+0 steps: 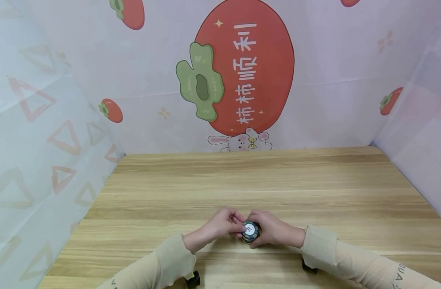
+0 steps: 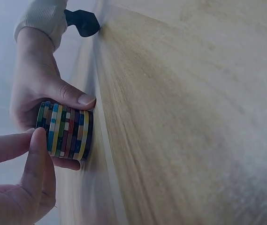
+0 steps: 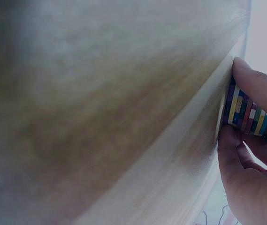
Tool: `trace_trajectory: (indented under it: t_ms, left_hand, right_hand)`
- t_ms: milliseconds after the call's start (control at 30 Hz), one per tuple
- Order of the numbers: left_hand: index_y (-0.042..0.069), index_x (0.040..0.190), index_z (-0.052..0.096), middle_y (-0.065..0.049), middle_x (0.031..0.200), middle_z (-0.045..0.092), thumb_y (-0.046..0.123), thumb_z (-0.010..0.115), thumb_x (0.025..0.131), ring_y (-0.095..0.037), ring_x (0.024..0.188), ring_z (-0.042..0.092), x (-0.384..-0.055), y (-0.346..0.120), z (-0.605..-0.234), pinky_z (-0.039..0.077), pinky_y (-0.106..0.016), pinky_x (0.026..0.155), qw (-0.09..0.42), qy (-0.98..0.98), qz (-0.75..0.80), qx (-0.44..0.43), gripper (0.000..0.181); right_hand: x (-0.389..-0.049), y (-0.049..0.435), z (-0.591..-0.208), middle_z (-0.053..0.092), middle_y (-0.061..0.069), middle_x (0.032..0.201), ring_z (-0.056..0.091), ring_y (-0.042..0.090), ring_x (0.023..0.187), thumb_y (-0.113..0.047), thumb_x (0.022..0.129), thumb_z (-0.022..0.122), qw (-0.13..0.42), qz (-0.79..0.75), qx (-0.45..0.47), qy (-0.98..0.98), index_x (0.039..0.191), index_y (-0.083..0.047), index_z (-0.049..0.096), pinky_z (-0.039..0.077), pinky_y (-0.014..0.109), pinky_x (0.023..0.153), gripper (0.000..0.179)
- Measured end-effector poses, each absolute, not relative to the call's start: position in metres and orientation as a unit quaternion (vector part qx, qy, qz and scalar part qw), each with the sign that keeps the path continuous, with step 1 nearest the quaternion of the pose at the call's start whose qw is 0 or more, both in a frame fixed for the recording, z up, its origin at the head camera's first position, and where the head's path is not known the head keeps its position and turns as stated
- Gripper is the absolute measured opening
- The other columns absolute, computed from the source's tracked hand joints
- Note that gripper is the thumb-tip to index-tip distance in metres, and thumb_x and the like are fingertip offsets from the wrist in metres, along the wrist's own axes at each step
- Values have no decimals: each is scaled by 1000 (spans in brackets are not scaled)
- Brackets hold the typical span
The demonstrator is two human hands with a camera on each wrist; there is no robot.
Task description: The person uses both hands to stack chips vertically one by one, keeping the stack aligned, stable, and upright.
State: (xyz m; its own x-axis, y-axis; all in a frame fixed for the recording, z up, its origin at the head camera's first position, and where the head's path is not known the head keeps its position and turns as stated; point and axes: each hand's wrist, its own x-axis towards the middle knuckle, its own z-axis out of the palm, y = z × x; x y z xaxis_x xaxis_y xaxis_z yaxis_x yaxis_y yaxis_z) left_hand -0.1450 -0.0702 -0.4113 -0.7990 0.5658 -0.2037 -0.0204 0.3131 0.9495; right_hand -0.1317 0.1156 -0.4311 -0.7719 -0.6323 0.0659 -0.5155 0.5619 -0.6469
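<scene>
A short stack of poker chips (image 1: 250, 231) stands on the wooden table, its top chip showing a white centre marked 20. Striped edges in several colours show along the stack (image 2: 66, 131) in the left wrist view. My right hand (image 1: 272, 228) grips the stack round its side, thumb near the bottom and fingers on the far side. From the left, my left hand (image 1: 218, 224) pinches at the rim of the top chip with thumb and forefinger. Its other fingers are curled in. In the right wrist view, the right hand (image 3: 255, 173) partly covers the stack.
The wooden table (image 1: 170, 180) reaches back to a printed cloth wall (image 1: 332, 108) with persimmon pictures. Cloth walls also rise on the left and right. A black strap piece (image 1: 193, 279) hangs below the left sleeve, close to the tabletop.
</scene>
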Motion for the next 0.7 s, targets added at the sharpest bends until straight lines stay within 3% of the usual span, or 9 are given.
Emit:
trace_trajectory:
  t_ms: [200,367,700]
  left_hand:
    - [1,84,60,1,73,58,15,75,73,-4,61,52,-141,-69,-410,46,-18,57,158,855,416,265,23]
    - [8,89,59,6,80,54,32,78,69,-4,72,49,-133,-65,-408,43,-16,62,115,890,326,297,36]
    - [10,84,55,6,79,48,33,79,68,-1,69,47,-123,-59,-408,42,-14,61,34,908,242,341,37]
  right_hand:
    - [-132,116,-430,54,-7,88,52,6,81,-15,58,84,83,-333,-326,881,92,-9,63,46,23,74,40]
    - [-131,115,-432,54,-8,85,51,5,79,-16,57,85,66,-323,-332,884,91,-9,63,46,23,73,40]
    - [-131,115,-433,56,-6,86,53,5,80,-13,57,83,48,-310,-341,886,94,-8,64,46,24,75,42]
